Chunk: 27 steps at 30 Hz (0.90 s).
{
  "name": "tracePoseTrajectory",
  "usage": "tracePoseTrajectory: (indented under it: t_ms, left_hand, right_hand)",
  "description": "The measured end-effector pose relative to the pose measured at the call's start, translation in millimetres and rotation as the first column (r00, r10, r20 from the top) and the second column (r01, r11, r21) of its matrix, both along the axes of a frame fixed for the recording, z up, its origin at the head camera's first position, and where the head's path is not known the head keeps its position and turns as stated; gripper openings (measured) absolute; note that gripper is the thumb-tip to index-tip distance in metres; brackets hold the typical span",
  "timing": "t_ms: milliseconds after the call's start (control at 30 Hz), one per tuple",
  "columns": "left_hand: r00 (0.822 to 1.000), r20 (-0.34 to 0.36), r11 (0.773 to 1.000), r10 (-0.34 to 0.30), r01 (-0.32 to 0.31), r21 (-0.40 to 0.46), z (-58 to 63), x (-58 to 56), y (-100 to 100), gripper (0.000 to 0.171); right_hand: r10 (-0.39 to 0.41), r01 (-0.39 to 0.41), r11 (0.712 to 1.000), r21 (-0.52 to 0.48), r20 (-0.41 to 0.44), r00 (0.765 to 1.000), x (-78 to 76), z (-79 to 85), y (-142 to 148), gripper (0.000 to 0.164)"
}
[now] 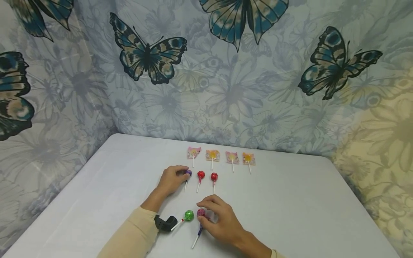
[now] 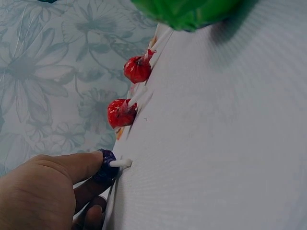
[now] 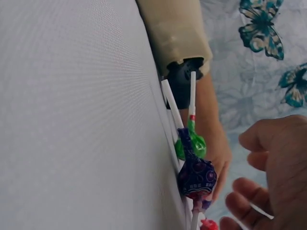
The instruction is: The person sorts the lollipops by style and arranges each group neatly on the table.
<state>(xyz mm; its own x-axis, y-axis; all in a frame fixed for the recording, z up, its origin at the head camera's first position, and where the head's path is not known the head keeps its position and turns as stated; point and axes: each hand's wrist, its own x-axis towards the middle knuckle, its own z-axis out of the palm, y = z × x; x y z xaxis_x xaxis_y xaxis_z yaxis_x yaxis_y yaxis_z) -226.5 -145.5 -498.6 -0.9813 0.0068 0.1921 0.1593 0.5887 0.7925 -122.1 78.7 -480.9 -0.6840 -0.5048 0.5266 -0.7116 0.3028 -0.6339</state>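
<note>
My left hand [image 1: 171, 180] pinches the round head of a dark purple lollipop [image 2: 106, 166] between thumb and fingers; its white stick points toward me. Two red lollipops [image 1: 201, 175] [image 1: 214, 176] lie to the right of it in the same row. Nearer to me, my right hand [image 1: 224, 218] is held beside a purple-pink lollipop [image 1: 201, 212], fingers loosely bent. In the right wrist view a gap shows between those fingers and the purple wrapper [image 3: 196, 177]. A green lollipop [image 1: 189, 215] lies just left of it, near the left wrist.
Along the far side of the white table [image 1: 290, 200] lies a row of several flat lollipops in clear wrappers, pink [image 1: 194, 153] and orange [image 1: 212, 155] among them. A black band [image 1: 165, 223] is on the left wrist. Butterfly-patterned cloth [image 1: 232, 96] hangs behind the table.
</note>
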Motion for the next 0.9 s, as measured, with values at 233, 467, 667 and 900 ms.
tracePoseTrajectory:
  t_ms: [233, 467, 667, 900]
  left_hand:
    - [1.000, 0.007, 1.000, 0.002, -0.002, -0.001, 0.9, 1.7, -1.3, 0.029]
    - [1.000, -0.007, 1.000, -0.005, 0.005, -0.006, 0.0, 1.6, -4.4, 0.029]
    - [1.000, -0.004, 1.000, -0.008, 0.008, 0.002, 0.2, 0.7, -3.9, 0.029]
    - [1.000, -0.002, 1.000, -0.013, 0.013, 0.017, -0.1, 0.1, -1.1, 0.029]
  right_hand:
    - [-0.029, 0.029, 0.997, 0.075, -0.005, 1.000, -0.6, -7.0, -2.1, 0.032]
    - [-0.043, 0.044, 0.985, 0.166, -0.010, 0.999, -2.6, -10.4, -4.8, 0.034]
    - [-0.036, 0.033, 0.985, 0.170, 0.018, 0.999, -3.3, -10.2, -5.5, 0.031]
    - [-0.034, 0.021, 0.989, 0.144, 0.086, 0.996, -5.3, -9.3, -3.3, 0.024]
